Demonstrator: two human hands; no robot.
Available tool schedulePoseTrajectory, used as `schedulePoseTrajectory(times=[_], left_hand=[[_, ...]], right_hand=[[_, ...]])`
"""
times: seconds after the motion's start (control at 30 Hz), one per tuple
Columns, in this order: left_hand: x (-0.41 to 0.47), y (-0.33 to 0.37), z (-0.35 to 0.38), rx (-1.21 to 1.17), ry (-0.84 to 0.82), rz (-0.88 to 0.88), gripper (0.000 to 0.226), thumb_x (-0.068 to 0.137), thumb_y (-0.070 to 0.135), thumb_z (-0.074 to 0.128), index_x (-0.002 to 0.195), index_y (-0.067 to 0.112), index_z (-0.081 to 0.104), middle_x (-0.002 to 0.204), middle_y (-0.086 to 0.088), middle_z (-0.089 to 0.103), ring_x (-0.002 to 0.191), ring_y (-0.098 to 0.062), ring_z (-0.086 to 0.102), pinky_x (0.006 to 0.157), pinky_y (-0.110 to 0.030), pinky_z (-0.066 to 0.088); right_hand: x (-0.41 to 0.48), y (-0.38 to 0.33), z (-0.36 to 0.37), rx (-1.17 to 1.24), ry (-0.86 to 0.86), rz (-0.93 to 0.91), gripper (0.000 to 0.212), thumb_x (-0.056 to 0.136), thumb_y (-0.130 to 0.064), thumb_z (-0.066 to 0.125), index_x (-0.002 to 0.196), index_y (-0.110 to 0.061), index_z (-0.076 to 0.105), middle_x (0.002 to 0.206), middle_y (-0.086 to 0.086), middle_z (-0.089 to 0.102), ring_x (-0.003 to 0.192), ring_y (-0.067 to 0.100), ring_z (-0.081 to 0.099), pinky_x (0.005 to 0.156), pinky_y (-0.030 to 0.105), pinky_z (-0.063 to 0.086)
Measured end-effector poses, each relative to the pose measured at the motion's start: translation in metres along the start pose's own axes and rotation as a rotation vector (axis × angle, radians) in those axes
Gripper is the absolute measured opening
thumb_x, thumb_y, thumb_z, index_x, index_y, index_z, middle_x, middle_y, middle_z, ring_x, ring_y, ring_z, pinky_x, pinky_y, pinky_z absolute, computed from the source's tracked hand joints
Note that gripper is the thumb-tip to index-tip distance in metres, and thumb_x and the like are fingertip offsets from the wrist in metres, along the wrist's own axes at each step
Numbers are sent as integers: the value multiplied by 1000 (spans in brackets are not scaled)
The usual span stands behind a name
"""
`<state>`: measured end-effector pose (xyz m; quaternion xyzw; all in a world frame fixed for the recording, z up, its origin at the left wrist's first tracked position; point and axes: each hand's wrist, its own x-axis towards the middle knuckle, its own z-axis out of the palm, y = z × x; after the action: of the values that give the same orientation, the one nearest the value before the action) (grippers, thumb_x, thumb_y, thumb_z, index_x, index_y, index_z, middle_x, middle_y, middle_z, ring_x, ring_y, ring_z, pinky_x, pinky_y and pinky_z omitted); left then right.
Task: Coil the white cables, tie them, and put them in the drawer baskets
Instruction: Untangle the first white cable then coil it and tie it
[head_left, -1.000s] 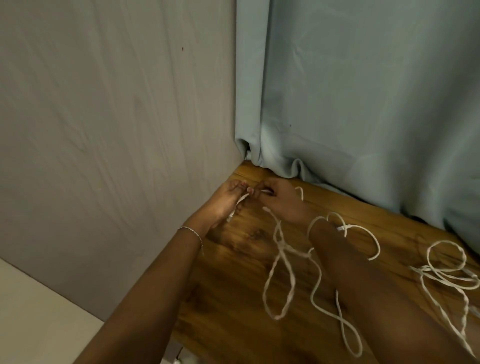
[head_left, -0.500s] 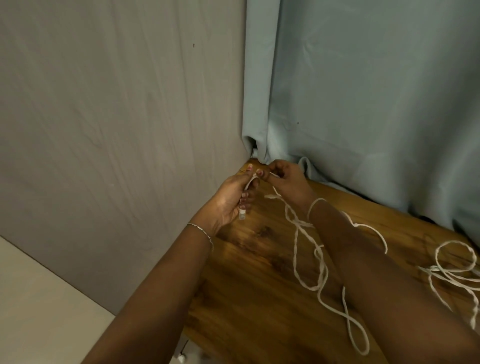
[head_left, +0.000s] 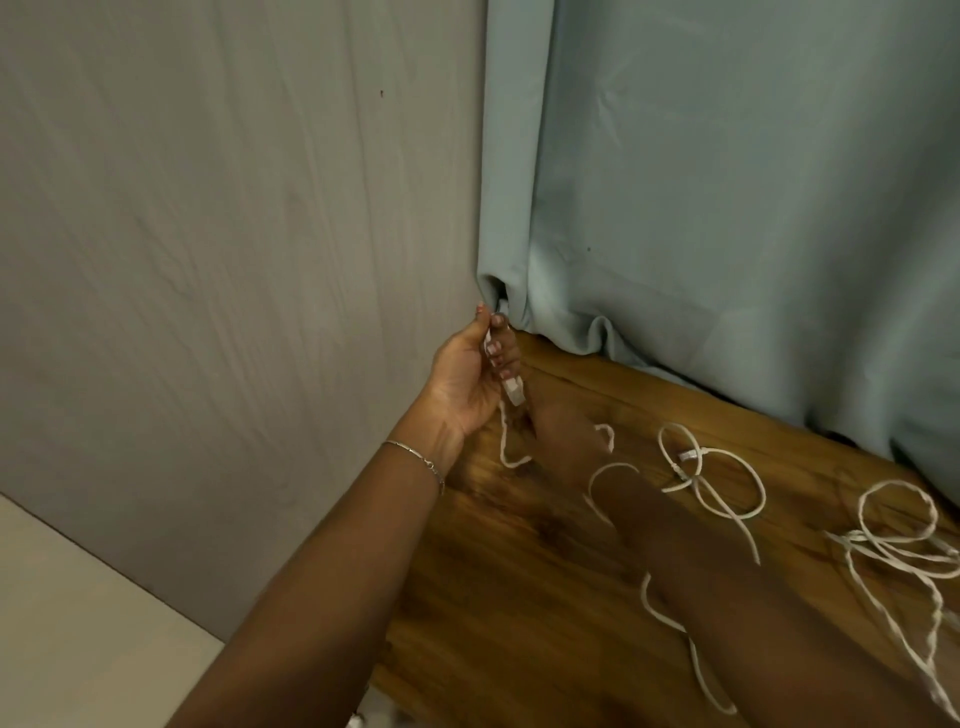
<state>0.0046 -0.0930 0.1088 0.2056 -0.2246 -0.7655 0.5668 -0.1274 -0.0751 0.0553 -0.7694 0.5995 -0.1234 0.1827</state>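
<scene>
Head view. Left hand (head_left: 467, 374), frame centre: fingers curled round end of white cable (head_left: 511, 391). Length trails lower right across wooden table (head_left: 493, 597). Right hand (head_left: 566, 431) nearer the slack; grip indiscernible.

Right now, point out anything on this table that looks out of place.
The white cables sprawl in loose, overlapping loops across the wooden table, uncoiled and untied; the left hand grips one end.
</scene>
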Motion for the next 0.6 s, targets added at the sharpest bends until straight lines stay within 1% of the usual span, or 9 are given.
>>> schedulePoseTrajectory(times=[0.07, 0.13, 0.2, 0.23, 0.33, 0.4, 0.47, 0.53, 0.6], left_hand=[[5, -1, 3, -23, 72, 71, 39, 104, 34, 32, 74, 14, 47, 48, 5, 38, 40, -6, 33, 40, -17, 32], [10, -2, 4, 3, 135, 124, 38, 105, 33, 32, 76, 14, 47, 49, 4, 41, 42, -7, 37, 42, -18, 35], [16, -2, 3, 113, 201, 170, 36, 105, 32, 33, 77, 14, 48, 50, 3, 47, 44, -8, 41, 46, -20, 38], [18, -2, 1, 192, 239, 193, 36, 105, 31, 33, 77, 14, 48, 51, 3, 50, 46, -9, 43, 49, -21, 38], [23, -4, -8, 503, 317, 232, 37, 105, 31, 34, 77, 14, 51, 57, 0, 59, 52, -11, 50, 57, -26, 42], [23, -8, -16, 779, 310, 249, 38, 105, 33, 33, 76, 15, 50, 65, -3, 61, 58, -14, 53, 59, -26, 45], [20, -11, -21, 1104, 271, 306, 38, 105, 32, 31, 75, 15, 46, 69, -3, 59, 60, -12, 53, 60, -23, 44], [16, -14, -26, 1377, 228, 316, 37, 105, 31, 32, 73, 17, 43, 69, 1, 54, 60, -8, 49, 61, -24, 38], [14, -17, -29, 1580, 169, 256, 36, 105, 33, 32, 74, 16, 43, 71, 1, 51, 63, -10, 46, 65, -26, 33]], right_hand=[[-5, -6, 1, -157, -34, -33, 28, 96, -26, 49, 121, -12, 52, 111, 10, 64, 103, 29, 62, 81, 35, 44], [-11, -14, 1, -270, 26, -93, 32, 98, -35, 44, 122, -17, 52, 109, 5, 65, 101, 26, 63, 75, 34, 36], [-14, -19, -1, -353, 99, -157, 36, 99, -41, 40, 121, -17, 55, 107, 6, 67, 98, 26, 63, 76, 35, 37], [-15, -19, -1, -394, 135, -205, 36, 100, -39, 38, 121, -16, 56, 107, 7, 67, 97, 27, 63, 79, 36, 39], [-16, -18, -9, -442, 212, -325, 31, 102, -33, 36, 117, -15, 57, 108, 7, 67, 98, 27, 62, 85, 36, 35], [-15, -14, -14, -482, 223, -348, 30, 102, -32, 36, 113, -16, 59, 110, 6, 66, 100, 28, 61, 88, 38, 31], [-13, -10, -17, -530, 249, -362, 28, 101, -32, 39, 111, -18, 62, 110, 4, 67, 99, 27, 61, 91, 40, 31], [-11, -3, -17, -576, 307, -374, 26, 97, -31, 48, 116, -21, 64, 105, 1, 71, 92, 24, 65, 94, 42, 35], [-10, 3, -17, -609, 330, -367, 23, 89, -26, 61, 111, -23, 66, 94, -1, 72, 82, 22, 66, 92, 43, 40]])
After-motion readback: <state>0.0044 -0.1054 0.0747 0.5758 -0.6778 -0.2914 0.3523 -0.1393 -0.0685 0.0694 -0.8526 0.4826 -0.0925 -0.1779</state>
